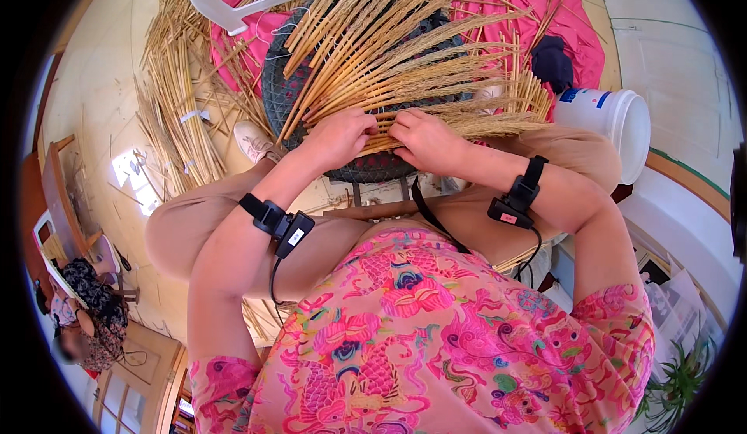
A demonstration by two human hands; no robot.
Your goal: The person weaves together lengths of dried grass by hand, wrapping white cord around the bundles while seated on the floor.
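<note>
Dried stalks with feathery seed heads (405, 49) lie fanned out before me, their bare ends toward the left and the heads toward the right and far side. Under them is a round, dark, net-covered seat (366, 171) with reddish spots. My left hand (340, 137) is closed over the near stalks, thumb and fingers pinched together. Close beside it on the right, my right hand (429, 138) also has its fingers bent in a pinch on the same near stalks. The fingers hide the exact stalks between them.
Bundles of bare stalks (183, 134) lie on the floor at left. A pink cloth (572, 25) spreads behind the seat, with a dark cloth (552, 64) on it. At far left stands a white and green stool (233, 14); a white bucket (632, 134) is at right. Another person (97, 309) sits at left.
</note>
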